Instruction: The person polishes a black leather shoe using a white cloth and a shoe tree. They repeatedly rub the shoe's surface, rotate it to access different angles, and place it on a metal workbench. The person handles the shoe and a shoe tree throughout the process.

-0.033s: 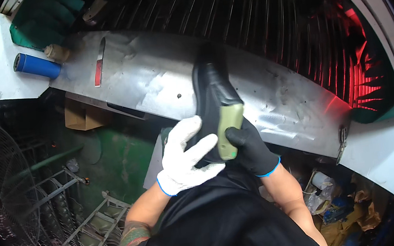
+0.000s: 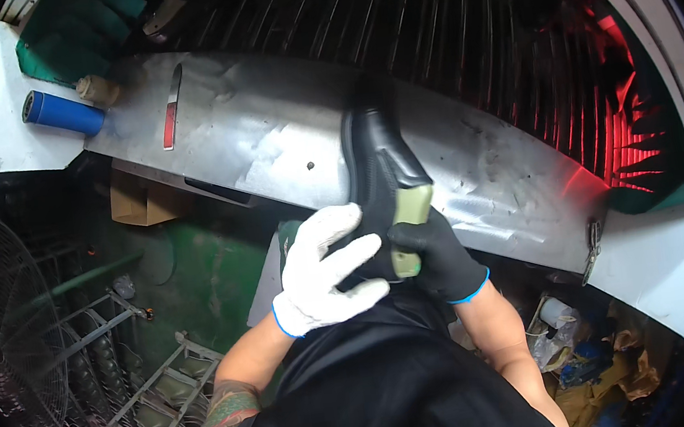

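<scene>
Far out at ten o'clock, a blue round tube point(image 2: 62, 114) lies on the shiny dented metal bench point(image 2: 265, 129). Next to it, nearer eleven o'clock, is a thin knife with a red handle point(image 2: 171, 108). You do not need either one for this step, so leave them where they are.

Now look at the middle. Your left hand point(image 2: 321, 268), in a white knit glove with a blue cuff, has its fingers point(image 2: 347, 257) spread wide and laid flat on the back part of the black leather shoe point(image 2: 380, 177). Press down here so the shoe cannot slide or roll. The shoe sits at the near edge of the bench, its toe pointing to twelve o'clock and its heel end toward you.

Just to the right, your right hand point(image 2: 441, 256), in a black glove with a blue cuff, is closed around a small green block point(image 2: 408, 224). It looks like a sponge or rubbing pad, but I cannot tell for sure. The block is touching the right side of the shoe near the heel.

To do this well, I think you should keep the block flat on the leather and rub in short, even strokes. Do not push so hard that the shoe tips off the edge. Turn the shoe a little with your left hand so you reach each part.

Off at three o'clock there is a red glow point(image 2: 619, 131) behind dark metal bars. Keep your sleeves away from it.
</scene>
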The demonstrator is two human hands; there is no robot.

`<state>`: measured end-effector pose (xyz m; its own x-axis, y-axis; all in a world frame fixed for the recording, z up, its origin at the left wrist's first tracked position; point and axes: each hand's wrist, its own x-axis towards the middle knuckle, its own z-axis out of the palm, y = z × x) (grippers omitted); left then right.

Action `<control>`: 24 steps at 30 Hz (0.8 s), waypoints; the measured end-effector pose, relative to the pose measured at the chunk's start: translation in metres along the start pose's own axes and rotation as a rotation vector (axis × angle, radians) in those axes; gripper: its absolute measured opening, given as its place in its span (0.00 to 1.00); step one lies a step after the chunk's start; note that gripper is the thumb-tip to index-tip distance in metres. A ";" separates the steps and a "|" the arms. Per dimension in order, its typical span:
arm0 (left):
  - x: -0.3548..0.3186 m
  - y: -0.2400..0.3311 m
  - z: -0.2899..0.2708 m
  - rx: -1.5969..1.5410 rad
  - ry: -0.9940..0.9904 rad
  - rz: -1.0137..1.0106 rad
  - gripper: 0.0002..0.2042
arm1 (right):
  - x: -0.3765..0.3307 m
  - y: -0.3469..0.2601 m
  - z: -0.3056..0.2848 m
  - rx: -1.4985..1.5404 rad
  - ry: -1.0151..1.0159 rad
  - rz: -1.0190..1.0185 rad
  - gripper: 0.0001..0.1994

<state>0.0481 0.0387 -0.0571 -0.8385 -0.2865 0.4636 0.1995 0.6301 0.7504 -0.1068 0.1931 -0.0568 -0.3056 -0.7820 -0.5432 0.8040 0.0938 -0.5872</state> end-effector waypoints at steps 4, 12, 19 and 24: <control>0.023 -0.024 -0.010 -0.427 -0.077 -0.417 0.17 | -0.001 -0.025 -0.015 -0.134 0.008 -0.019 0.37; 0.097 -0.078 -0.017 -1.079 0.064 -0.244 0.52 | -0.010 -0.033 -0.026 -1.213 0.040 -0.625 0.62; 0.112 -0.058 0.008 -1.741 0.015 -0.325 0.15 | -0.012 -0.028 -0.014 -1.434 -0.022 -0.730 0.60; 0.117 -0.072 0.016 -1.424 -0.113 0.028 0.41 | -0.016 -0.035 -0.032 -1.239 -0.051 -0.598 0.64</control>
<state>-0.0729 -0.0283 -0.0643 -0.8474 -0.1859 0.4974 0.4902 -0.6339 0.5982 -0.1461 0.2224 -0.0465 -0.4005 -0.9162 -0.0142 -0.4264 0.2001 -0.8821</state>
